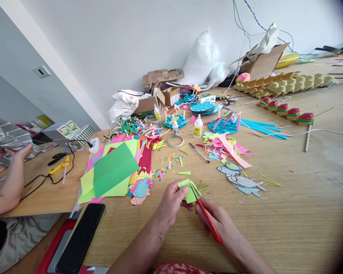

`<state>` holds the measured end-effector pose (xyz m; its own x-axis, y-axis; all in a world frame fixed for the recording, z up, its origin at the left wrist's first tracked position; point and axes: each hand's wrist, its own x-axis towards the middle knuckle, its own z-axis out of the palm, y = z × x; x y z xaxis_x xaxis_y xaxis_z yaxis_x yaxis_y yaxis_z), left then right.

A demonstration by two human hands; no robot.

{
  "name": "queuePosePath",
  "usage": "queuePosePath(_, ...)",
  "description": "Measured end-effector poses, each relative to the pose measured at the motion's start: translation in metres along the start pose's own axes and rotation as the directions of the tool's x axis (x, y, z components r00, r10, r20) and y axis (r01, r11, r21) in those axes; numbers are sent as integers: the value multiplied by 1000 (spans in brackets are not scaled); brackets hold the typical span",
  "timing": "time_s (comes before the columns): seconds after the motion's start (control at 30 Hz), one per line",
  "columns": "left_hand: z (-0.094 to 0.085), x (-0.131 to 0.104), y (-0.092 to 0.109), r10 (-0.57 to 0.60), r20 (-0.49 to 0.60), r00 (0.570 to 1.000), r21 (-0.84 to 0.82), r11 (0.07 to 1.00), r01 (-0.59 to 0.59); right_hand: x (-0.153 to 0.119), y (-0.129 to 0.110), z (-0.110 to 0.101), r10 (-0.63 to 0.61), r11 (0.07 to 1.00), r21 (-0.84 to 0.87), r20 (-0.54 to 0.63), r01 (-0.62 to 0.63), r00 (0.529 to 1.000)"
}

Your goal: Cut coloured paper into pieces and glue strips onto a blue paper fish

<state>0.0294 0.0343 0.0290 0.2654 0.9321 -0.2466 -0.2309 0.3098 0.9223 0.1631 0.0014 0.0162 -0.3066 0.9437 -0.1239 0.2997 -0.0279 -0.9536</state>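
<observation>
My left hand [173, 199] pinches a small light green paper piece [191, 196] above the table's front part. In my right hand [214, 219] are red-handled scissors [208, 221], their blades at the paper's upper right edge. Thin green strips [202, 186] lie just behind the blades, and a few more green pieces [184, 173] are farther back. Paper fish cutouts [242, 179] rest to the right, and pink and blue ones [141, 190] to the left.
Coloured paper sheets [116, 169] and a black phone [80, 238] are on the left. Glue bottles [198, 127], a tape ring [175, 141] and paper scraps [224, 146] stand or lie behind my hands. Another person's arm [10, 186] is at far left, near a yellow glue gun [60, 165].
</observation>
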Motion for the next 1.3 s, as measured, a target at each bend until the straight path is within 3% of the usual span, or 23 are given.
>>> queuePosePath(0.47,-1,0,-6,-30,27,999,-68,997,32,2,6,0,-103,994,-42,-31,101,994)
queuePosePath(0.87,2,1,-9,-96,79,992,-84,991,103,5,3,-2,-17,999,48,-8,18,1000)
queuePosePath(1.07,1,6,-12,-120,92,989,-95,987,129,7,9,-1,-30,998,57,-40,32,999)
queuePosePath(1.2,1,8,-13,-123,66,990,-63,990,127,8,16,-1,24,993,113,-22,-21,999)
queuePosePath(1.3,-1,8,-10,-64,4,998,33,997,64,9,16,-4,95,974,211,-46,-84,994)
